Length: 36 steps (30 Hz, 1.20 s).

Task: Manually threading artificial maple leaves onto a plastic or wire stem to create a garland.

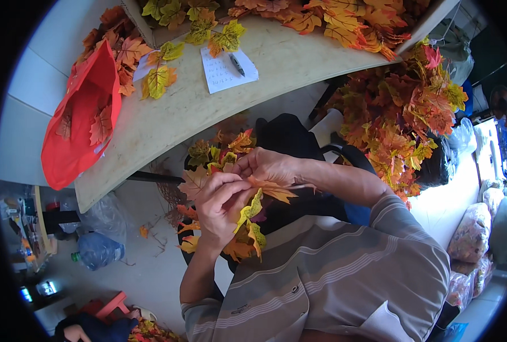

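Note:
My left hand (219, 202) and my right hand (265, 166) meet above my lap, fingertips close together. Both are closed in a pinch on an artificial maple leaf garland (247, 219); the exact spot they grip is hidden behind the fingers. Yellow-green leaves hang below my left hand, and an orange leaf (273, 189) sticks out to the right under my right wrist. More of the garland's leaves, red, yellow and orange, show beyond my hands and to the left of my left wrist.
Ahead is a pale table (168, 108) with a paper (230, 71), a pen (237, 64) and a red bag (82, 122). A box of leaves (333, 20) stands at its back. A big leaf heap (396, 114) is at right. Plastic bags (99, 248) lie at left; another person (96, 326) is lower left.

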Each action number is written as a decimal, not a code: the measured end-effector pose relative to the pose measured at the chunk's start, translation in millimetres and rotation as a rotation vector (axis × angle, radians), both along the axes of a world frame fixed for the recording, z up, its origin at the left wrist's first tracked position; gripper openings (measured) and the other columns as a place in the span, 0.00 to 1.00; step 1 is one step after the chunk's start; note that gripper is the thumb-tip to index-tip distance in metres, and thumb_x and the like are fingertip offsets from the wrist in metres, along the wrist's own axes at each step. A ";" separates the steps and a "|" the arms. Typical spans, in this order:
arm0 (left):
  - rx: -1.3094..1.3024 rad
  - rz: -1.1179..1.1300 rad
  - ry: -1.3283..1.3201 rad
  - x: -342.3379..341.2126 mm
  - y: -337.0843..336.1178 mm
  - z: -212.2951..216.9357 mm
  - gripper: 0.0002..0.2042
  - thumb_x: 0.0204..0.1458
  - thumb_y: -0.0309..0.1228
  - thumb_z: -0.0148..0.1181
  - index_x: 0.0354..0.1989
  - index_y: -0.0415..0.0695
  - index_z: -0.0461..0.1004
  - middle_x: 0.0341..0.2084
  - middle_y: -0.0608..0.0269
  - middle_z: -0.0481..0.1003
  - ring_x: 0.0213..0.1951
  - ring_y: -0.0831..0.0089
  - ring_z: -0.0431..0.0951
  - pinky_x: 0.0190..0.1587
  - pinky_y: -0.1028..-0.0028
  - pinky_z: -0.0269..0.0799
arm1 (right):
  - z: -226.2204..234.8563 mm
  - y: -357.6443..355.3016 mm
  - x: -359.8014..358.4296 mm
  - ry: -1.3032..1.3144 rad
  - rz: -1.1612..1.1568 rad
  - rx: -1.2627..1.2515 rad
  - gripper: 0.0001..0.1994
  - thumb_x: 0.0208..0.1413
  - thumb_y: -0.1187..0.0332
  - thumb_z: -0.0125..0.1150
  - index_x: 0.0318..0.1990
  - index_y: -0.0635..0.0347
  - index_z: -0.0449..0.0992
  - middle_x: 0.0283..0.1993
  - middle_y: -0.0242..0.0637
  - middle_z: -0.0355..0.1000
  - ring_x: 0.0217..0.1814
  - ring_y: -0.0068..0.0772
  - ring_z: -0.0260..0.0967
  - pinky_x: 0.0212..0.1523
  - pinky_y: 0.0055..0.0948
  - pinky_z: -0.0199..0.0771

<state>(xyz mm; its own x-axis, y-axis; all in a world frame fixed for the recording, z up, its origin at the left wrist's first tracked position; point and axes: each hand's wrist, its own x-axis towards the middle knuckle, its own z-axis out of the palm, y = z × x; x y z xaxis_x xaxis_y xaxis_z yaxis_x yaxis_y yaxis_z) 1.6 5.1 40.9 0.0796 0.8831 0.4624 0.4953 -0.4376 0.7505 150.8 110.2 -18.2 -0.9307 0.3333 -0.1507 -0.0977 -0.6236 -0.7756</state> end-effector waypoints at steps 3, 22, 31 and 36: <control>-0.124 0.063 -0.232 -4.0 -3.5 -8.5 0.06 0.44 0.15 0.64 0.31 0.34 0.75 0.29 0.62 0.75 0.29 0.79 0.73 0.32 0.80 0.68 | -7.9 3.0 -3.9 -0.031 0.039 0.042 0.14 0.51 0.73 0.64 0.44 0.69 0.74 0.37 0.36 0.75 0.33 0.23 0.73 0.31 0.23 0.77; -0.451 0.164 -1.018 -25.6 -11.1 -16.9 0.06 0.55 0.24 0.58 0.38 0.36 0.76 0.26 0.64 0.76 0.27 0.81 0.74 0.31 0.82 0.68 | 56.7 0.7 34.7 -0.194 -0.227 0.243 0.12 0.55 0.72 0.62 0.45 0.67 0.73 0.29 0.35 0.75 0.23 0.22 0.73 0.24 0.21 0.77; -0.179 0.017 -0.772 -26.7 -17.4 -28.0 0.18 0.49 0.35 0.65 0.45 0.38 0.72 0.36 0.67 0.74 0.37 0.79 0.75 0.42 0.78 0.71 | 80.8 -47.3 13.3 0.180 -0.203 0.865 0.04 0.52 0.74 0.65 0.33 0.65 0.77 0.28 0.34 0.72 0.27 0.24 0.69 0.27 0.23 0.66; -0.308 0.040 -0.929 -31.5 -18.8 -28.6 0.18 0.50 0.35 0.64 0.46 0.39 0.70 0.42 0.64 0.74 0.44 0.77 0.74 0.49 0.75 0.70 | 60.0 -45.6 17.5 0.001 -0.136 1.025 0.05 0.50 0.74 0.66 0.33 0.65 0.76 0.28 0.36 0.72 0.27 0.24 0.70 0.26 0.22 0.67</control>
